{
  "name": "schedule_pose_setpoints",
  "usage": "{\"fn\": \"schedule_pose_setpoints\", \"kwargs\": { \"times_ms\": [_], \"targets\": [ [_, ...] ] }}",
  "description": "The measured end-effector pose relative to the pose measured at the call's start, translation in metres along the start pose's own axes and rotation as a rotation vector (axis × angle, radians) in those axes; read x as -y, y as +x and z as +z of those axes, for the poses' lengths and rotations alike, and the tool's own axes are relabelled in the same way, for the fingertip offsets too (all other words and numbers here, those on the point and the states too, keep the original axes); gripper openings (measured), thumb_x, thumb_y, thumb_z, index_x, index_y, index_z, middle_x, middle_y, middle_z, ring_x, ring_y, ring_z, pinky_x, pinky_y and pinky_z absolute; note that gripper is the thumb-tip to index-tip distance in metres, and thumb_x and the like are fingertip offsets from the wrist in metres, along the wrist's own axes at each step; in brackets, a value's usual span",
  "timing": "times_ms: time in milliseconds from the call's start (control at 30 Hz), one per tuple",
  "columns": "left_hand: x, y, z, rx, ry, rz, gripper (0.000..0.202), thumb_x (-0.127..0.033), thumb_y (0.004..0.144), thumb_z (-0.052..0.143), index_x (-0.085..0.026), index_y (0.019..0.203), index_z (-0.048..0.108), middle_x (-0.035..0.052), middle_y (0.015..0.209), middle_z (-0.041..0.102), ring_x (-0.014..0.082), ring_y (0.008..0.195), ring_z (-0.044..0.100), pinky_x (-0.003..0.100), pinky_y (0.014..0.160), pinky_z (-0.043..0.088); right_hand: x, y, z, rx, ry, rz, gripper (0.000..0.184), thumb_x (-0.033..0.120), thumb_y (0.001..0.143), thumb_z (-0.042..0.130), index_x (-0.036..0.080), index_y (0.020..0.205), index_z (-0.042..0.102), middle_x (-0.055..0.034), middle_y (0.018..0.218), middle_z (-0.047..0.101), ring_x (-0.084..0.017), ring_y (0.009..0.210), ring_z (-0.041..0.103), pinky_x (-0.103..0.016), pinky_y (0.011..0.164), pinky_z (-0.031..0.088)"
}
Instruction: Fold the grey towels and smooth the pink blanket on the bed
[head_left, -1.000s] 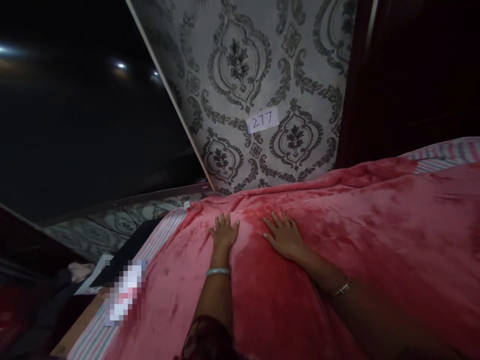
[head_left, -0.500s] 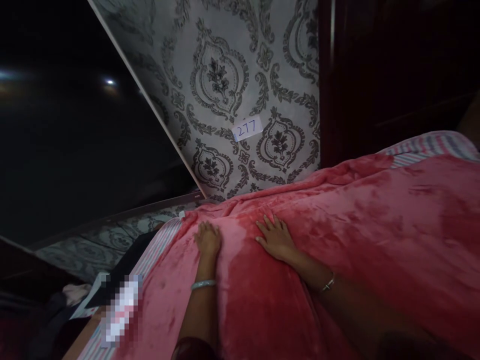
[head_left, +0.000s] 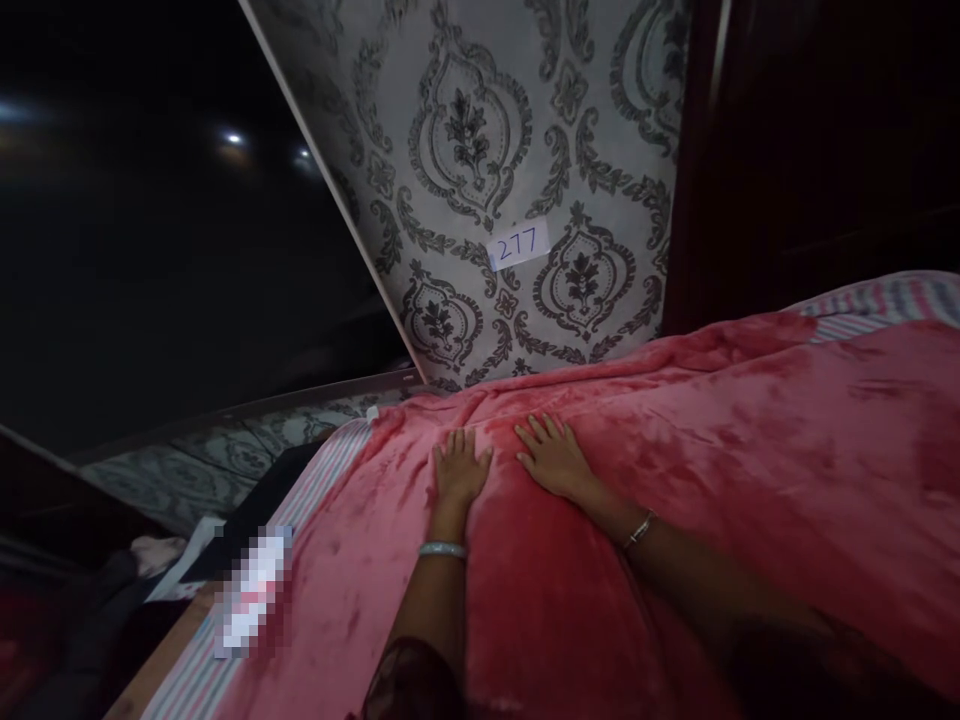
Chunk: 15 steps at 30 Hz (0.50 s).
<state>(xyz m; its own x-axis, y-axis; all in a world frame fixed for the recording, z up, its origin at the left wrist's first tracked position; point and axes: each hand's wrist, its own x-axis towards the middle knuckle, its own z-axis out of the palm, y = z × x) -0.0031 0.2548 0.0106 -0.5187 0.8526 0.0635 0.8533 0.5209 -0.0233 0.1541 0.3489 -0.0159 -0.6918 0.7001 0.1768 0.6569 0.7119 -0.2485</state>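
A plush red and pink blanket (head_left: 555,600) is spread out in front of me, with soft wrinkles along its far edge. My left hand (head_left: 460,467) lies flat on it, fingers stretched toward the wall, a pale bangle on the wrist. To its right, my right hand (head_left: 555,457) rests palm down on the same blanket with its fingers spread; a silver bracelet circles that wrist. Neither hand grasps anything. Striped cloth (head_left: 300,510) shows from under the blanket on the left, and more striped cloth (head_left: 885,305) at the far right.
A wall with damask-patterned paper (head_left: 480,150) rises behind the blanket, bearing a paper label (head_left: 519,243) marked 277. A large dark glossy screen (head_left: 172,250) stands at left; dark red woodwork (head_left: 787,170) is at right. Something blurred out lies on the left edge.
My left hand has slid right, closer to my right hand, and its fingers now lie flat and straighter. My right hand stays in nearly the same place. The view has shifted slightly.
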Motion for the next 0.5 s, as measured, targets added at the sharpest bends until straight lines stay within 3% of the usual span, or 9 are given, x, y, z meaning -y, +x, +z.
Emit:
{"fn": "schedule_pose_setpoints", "kwargs": {
  "times_ms": [167, 300, 433, 500],
  "targets": [
    [0.04, -0.001, 0.001, 0.062, -0.039, -0.121, 0.063, -0.049, 0.102, 0.023, -0.024, 0.16, 0.028, 0.0074, 0.169, 0.018, 0.0297, 0.155, 0.019, 0.059, 0.122, 0.021, -0.003, -0.001, 0.003, 0.021, -0.013, -0.001, 0.06, 0.047, 0.102, 0.034, 0.025, 0.158, 0.037, -0.0096, 0.165, 0.027, -0.032, 0.154, 0.015, -0.058, 0.121, 0.014],
    [0.064, -0.024, -0.015, 0.149, -0.045, -0.167, 0.061, -0.045, 0.103, 0.024, -0.027, 0.161, 0.027, 0.0059, 0.167, 0.026, 0.0297, 0.153, 0.026, 0.057, 0.12, 0.027, -0.002, 0.0, -0.01, 0.042, -0.012, -0.004, 0.059, 0.045, 0.103, 0.035, 0.023, 0.158, 0.036, -0.0104, 0.165, 0.026, -0.033, 0.154, 0.016, -0.058, 0.121, 0.015],
    [0.06, -0.061, -0.039, 0.099, -0.015, -0.206, 0.063, -0.047, 0.102, 0.028, -0.023, 0.16, 0.029, 0.0117, 0.167, 0.027, 0.0339, 0.152, 0.027, 0.059, 0.119, 0.028, 0.007, -0.012, -0.033, 0.105, 0.053, 0.039, 0.058, 0.042, 0.103, 0.036, 0.021, 0.158, 0.038, -0.0128, 0.165, 0.025, -0.034, 0.153, 0.017, -0.06, 0.121, 0.017],
    [0.047, -0.084, -0.043, 0.024, -0.027, -0.104, 0.063, -0.045, 0.102, 0.032, -0.021, 0.161, 0.027, 0.0132, 0.167, 0.024, 0.0322, 0.154, 0.022, 0.058, 0.122, 0.023, 0.016, -0.032, -0.041, 0.087, 0.086, 0.017, 0.059, 0.042, 0.103, 0.035, 0.019, 0.158, 0.037, -0.0156, 0.165, 0.024, -0.036, 0.153, 0.016, -0.063, 0.12, 0.015]
  ]
}}
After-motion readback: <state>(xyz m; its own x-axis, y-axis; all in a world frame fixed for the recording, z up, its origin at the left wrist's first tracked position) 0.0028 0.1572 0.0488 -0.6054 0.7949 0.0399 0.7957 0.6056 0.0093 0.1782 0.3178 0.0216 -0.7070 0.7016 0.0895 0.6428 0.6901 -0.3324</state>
